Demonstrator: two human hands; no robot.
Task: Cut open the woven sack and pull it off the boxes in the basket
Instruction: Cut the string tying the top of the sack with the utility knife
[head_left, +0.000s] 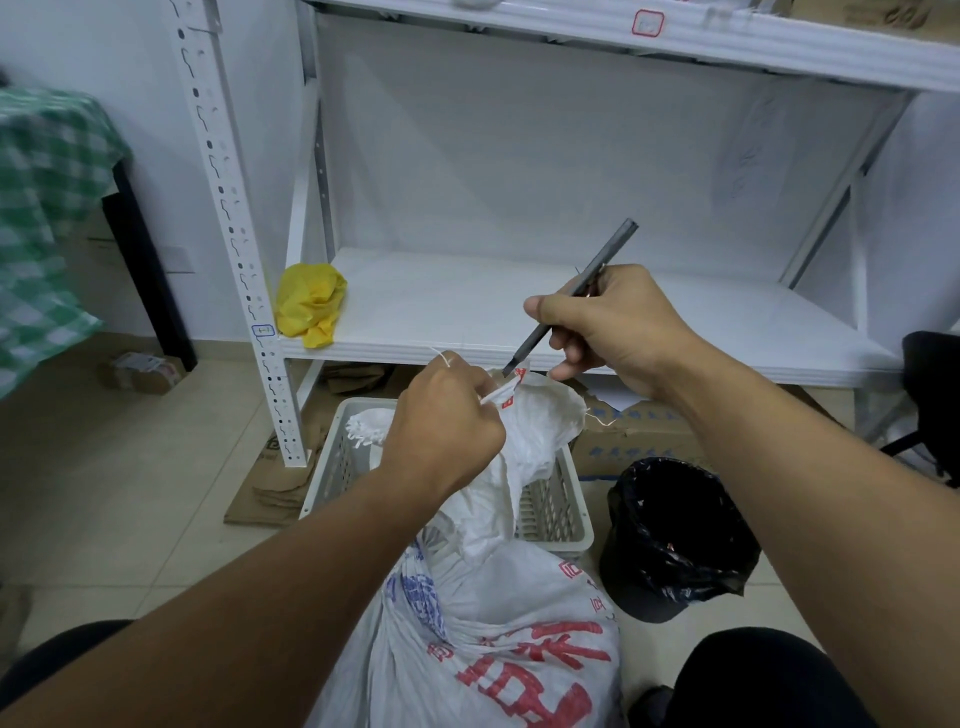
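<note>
A white woven sack (498, 639) with red and blue print fills the foreground, its bulk leaning on the near side of a grey plastic basket (558, 512). My left hand (444, 426) grips the sack's bunched top and its white string, holding it up. My right hand (608, 322) holds a slim grey utility knife (582, 288); the blade tip touches the sack's neck just right of my left hand. No boxes show; the sack hides its contents.
A white metal shelf unit (571, 312) stands behind the basket, with a yellow bag (310, 301) on its lowest board. A black-lined bin (675, 535) sits right of the basket, a cardboard box (634, 431) behind it. Flattened cardboard (270, 488) lies on the tiled floor.
</note>
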